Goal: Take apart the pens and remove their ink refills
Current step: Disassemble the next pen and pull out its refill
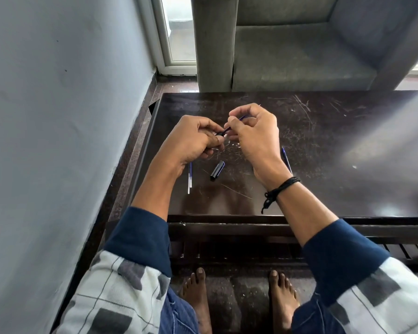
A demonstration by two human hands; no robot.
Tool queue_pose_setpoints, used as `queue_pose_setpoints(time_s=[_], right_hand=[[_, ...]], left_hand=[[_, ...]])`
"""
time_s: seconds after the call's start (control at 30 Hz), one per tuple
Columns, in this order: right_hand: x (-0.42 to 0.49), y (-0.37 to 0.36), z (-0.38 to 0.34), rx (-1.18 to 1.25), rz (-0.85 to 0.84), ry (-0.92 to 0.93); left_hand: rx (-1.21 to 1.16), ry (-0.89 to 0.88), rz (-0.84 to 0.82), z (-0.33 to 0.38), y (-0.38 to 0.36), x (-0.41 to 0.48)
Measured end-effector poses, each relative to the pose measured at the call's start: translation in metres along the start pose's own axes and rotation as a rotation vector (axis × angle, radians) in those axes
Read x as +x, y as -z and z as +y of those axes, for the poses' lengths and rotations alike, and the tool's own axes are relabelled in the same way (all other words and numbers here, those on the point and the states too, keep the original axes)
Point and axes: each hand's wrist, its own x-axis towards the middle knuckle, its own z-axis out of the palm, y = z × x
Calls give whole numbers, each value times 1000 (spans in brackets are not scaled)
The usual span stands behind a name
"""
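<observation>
pen (221, 133) largely hidden, armchair (299, 56) cut off

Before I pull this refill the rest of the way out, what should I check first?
1. Left hand grips the pen barrel: ok.
2. Right hand pinches the refill: ok.
3. Refill clear of the barrel: not ok, one end sits inside it.
4. Cap off, lying on the table: ok.
5. Loose refills lying away from the table edge: ok.
6. Barrel's other end: cannot tell, hidden in the left hand.
</observation>
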Motion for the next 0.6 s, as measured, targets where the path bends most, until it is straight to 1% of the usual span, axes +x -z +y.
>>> queue_pose_setpoints(time_s=[0.37, 0.6], right_hand=[[3, -2, 3, -83, -38, -20], [1, -4, 3, -129, -76, 4]], left_hand=[[-10, -8, -7, -3, 2, 3], [-16, -17, 8, -3, 2, 4]])
